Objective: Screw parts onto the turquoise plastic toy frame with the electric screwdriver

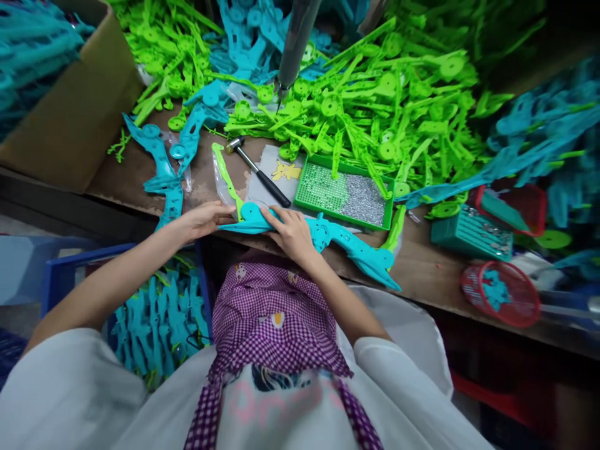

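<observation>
A long teal plastic bow-shaped toy part (337,240) lies along the near edge of the wooden workbench (422,269). My right hand (290,231) presses down on its middle with fingers curled over it. At its left end, my left hand (204,219) holds it, where a thin green plastic strip (227,178) meets the teal piece. A small hammer (260,172) with a black handle lies just beyond my hands.
A green tray (347,197) of small metal screws sits right of the hammer. Heaps of green parts (389,100) and teal parts (169,162) cover the bench. A cardboard box (70,106) stands left, a blue crate (154,319) of finished pieces below, red baskets (501,294) right.
</observation>
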The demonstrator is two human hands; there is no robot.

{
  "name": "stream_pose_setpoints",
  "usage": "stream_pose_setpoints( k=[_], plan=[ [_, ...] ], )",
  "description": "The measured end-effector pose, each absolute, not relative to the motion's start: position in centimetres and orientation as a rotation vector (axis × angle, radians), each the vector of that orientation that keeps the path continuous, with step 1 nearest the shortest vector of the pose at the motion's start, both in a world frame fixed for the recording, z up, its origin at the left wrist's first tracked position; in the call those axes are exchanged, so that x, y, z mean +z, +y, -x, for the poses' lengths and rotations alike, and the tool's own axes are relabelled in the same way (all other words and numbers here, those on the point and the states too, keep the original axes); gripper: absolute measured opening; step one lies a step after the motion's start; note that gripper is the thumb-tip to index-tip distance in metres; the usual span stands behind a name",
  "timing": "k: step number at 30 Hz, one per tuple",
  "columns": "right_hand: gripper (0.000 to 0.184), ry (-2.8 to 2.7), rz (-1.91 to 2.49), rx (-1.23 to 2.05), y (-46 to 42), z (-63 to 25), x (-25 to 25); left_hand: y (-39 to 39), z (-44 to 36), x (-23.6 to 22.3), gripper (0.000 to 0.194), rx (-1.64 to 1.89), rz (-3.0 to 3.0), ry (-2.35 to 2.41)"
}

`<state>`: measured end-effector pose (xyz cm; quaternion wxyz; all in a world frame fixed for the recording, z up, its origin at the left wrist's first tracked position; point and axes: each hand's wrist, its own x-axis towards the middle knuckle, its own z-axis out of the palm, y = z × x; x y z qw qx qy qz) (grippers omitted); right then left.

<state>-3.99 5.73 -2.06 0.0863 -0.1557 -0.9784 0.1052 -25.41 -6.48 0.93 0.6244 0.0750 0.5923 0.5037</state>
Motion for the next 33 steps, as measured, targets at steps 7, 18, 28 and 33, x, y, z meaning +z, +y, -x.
stream_pose_setpoints(
  k=[7, 18, 28, 33],
  plan=[
    [0.051, -2.820, 0.425, 0.352, 6.0, 3.2, -1.3, -4.8, 23.9, 1.3, 0.031, 1.172, -0.283, 1.412],
    [0.058, -2.687, 0.365, 0.977, 6.9, 2.5, 3.2, -3.6, 22.1, 0.3, 0.025, 1.125, -0.240, 1.449],
    [0.035, -1.582, 0.695, 0.865, 6.0, 4.7, 7.5, -3.3, 21.7, 0.0, 0.023, 1.178, -0.231, 1.537],
    [0.057, -1.461, 0.652, 0.548, 13.8, 5.1, 8.4, -3.2, 22.2, -0.8, 0.030, 1.141, -0.202, 1.539]
  ],
)
